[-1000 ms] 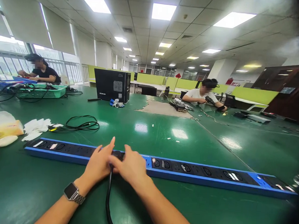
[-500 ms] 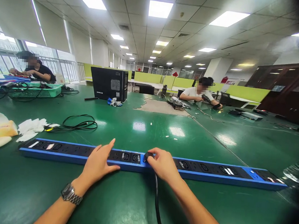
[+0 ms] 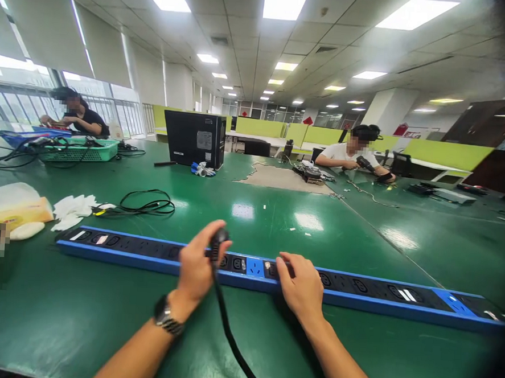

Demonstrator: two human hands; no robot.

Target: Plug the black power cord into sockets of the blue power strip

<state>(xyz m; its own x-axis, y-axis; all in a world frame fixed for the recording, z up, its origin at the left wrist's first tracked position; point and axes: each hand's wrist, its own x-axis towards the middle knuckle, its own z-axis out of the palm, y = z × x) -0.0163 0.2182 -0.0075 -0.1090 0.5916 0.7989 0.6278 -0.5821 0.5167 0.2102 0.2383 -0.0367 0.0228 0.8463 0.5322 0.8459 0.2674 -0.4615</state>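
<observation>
A long blue and black power strip with rows of sockets lies across the table in front of me. My left hand is closed around a black power plug, held above the strip left of its middle. From the plug a thick black cable hangs down toward the bottom edge. My right hand grips the strip just right of the blue middle socket, thumb and fingers bent over it. The palm hides some sockets.
Coiled black cable and crumpled white gloves lie at left. Further back stand a green basket with cables and a black computer case. Co-workers sit at far left and far right.
The plug has left the blue middle socket and passed from my right hand to my left. My right hand has shifted onto the strip. The view has turned slightly left.
</observation>
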